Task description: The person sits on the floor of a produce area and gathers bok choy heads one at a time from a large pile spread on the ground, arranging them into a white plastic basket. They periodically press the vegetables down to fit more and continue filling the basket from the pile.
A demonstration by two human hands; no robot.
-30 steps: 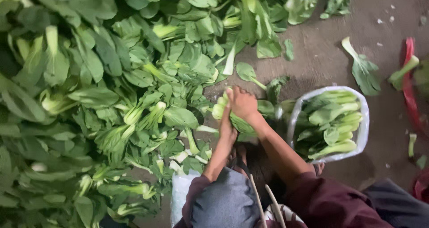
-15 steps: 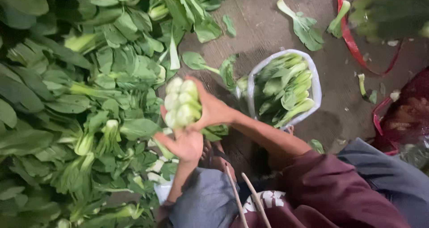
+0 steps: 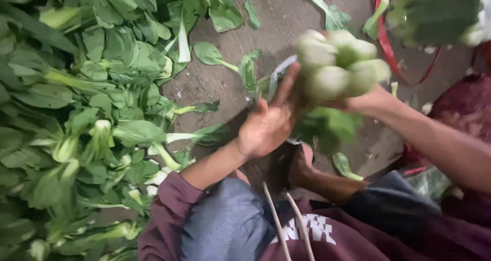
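Observation:
A bunch of bok choy (image 3: 340, 66), pale stem ends facing the camera, is held up in front of me, blurred by motion. My right hand (image 3: 358, 103) grips it from the right and behind; most of that hand is hidden by the stems. My left hand (image 3: 266, 125) has its palm and fingers against the left side of the bunch, fingers apart. Dark green leaves of the bunch (image 3: 327, 128) hang below the stems.
A big heap of loose bok choy (image 3: 87, 112) covers the ground on the left. Stray leaves (image 3: 332, 15) lie on the bare concrete floor (image 3: 286, 15). A red strap (image 3: 383, 36) and another green bundle (image 3: 440, 10) are at top right. My knees fill the bottom.
The bunch has been lifted and carried to the right, closer to the camera. The view has shifted, so the white bag of bok choy is now hidden behind the bunch.

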